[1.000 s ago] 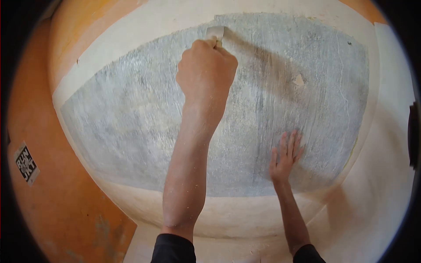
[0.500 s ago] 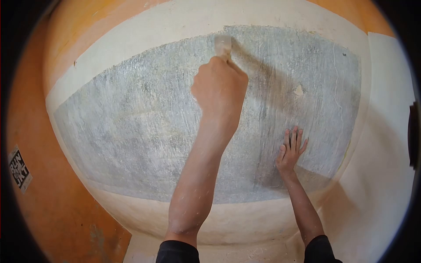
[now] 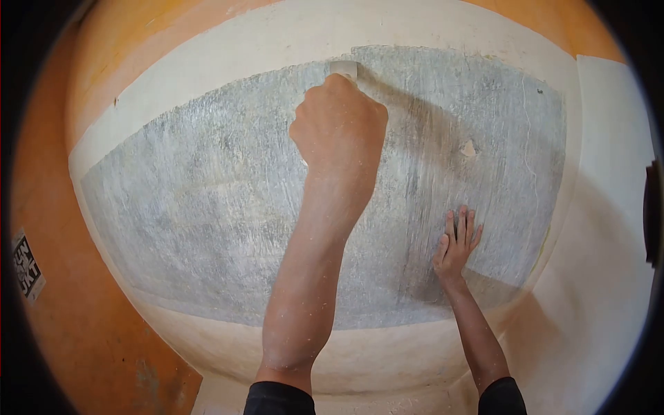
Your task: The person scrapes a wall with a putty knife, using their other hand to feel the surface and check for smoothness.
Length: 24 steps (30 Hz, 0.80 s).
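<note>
A rough grey patch point(image 3: 228, 207) covers much of the wall. My left hand point(image 3: 340, 124) is closed around a flat scraper, raised near the patch's upper edge. Only the scraper's pale blade point(image 3: 346, 68) shows above my knuckles, close to the wall; its handle is hidden in my fist. Lower on the right, my right hand point(image 3: 455, 249) rests on the patch with its fingers spread and nothing in it. Above that hand is a small pale chipped spot point(image 3: 469, 148).
Cream wall point(image 3: 228, 43) borders the grey patch. An orange wall point(image 3: 76, 277) with a black-and-white sticker point(image 3: 28, 266) stands at the left. At the right are a white wall point(image 3: 609, 131) and a dark object point(image 3: 652, 214) at the view's edge.
My left hand, with the scraper, has shifted slightly left and its blade looks a little lower and more tilted. My right hand stays on the patch. The view has moved slightly.
</note>
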Each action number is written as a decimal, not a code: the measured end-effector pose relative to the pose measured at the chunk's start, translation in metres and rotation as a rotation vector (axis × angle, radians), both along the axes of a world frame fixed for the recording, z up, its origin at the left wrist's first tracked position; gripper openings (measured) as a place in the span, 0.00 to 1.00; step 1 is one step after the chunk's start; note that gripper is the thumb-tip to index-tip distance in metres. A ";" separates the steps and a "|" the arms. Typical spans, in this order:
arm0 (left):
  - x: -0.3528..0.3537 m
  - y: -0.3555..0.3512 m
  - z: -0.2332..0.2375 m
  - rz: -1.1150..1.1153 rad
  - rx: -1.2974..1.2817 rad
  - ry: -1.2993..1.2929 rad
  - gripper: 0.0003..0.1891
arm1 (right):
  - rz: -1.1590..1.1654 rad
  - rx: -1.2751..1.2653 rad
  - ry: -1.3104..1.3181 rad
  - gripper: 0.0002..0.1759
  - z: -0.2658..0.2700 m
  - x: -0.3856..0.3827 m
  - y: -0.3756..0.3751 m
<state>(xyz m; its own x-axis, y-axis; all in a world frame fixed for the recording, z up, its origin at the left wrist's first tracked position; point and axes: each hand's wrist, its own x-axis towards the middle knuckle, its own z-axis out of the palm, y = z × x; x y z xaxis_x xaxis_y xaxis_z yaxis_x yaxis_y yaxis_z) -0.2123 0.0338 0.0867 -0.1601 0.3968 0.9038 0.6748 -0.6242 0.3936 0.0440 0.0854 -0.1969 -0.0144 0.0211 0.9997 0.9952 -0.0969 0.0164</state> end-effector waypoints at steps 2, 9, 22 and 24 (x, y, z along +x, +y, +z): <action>-0.001 -0.001 -0.002 -0.022 -0.051 0.012 0.08 | 0.053 0.009 0.032 0.27 -0.002 -0.002 0.001; -0.002 0.006 -0.014 -0.029 -0.092 0.056 0.16 | -0.018 -0.023 0.005 0.26 -0.003 0.000 -0.001; -0.001 0.010 -0.009 0.037 -0.052 0.089 0.16 | 0.008 0.014 0.039 0.25 -0.003 0.003 0.000; -0.012 0.001 -0.014 -0.001 -0.053 0.094 0.16 | 0.023 0.001 0.033 0.26 -0.007 -0.002 -0.002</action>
<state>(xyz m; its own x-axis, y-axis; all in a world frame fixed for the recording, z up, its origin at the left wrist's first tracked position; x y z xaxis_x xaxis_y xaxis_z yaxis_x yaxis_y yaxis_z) -0.2243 0.0347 0.0731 -0.0757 0.4449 0.8924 0.7098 -0.6045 0.3616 0.0424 0.0835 -0.2040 0.0181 0.0199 0.9996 0.9971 -0.0739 -0.0166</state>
